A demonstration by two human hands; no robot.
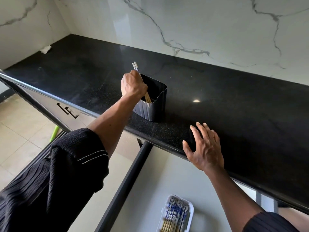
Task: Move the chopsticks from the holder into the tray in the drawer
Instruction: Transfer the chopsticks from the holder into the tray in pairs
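L hand (133, 85) round chopsticks (135, 66) in holder (157, 104); R hand (204, 149) flat on counter (234, 97), tray (191, 211) below.

Black speckled stone surface (217, 97), glossy, runs from left corner to right edge. Small bright light glare (196, 101) on it, right of centre. Crumpled white paper scrap (46, 49) at far left back corner, touching wall. White marble-look wall (200, 22) with grey veins behind surface, wraps around left corner. Below surface at left: pale cabinet front (46, 104) with two dark bracket handles (68, 111). Beige tiled floor (20, 131) lower left. Green stick-like object (54, 133) over floor near cabinet base, partly hidden.
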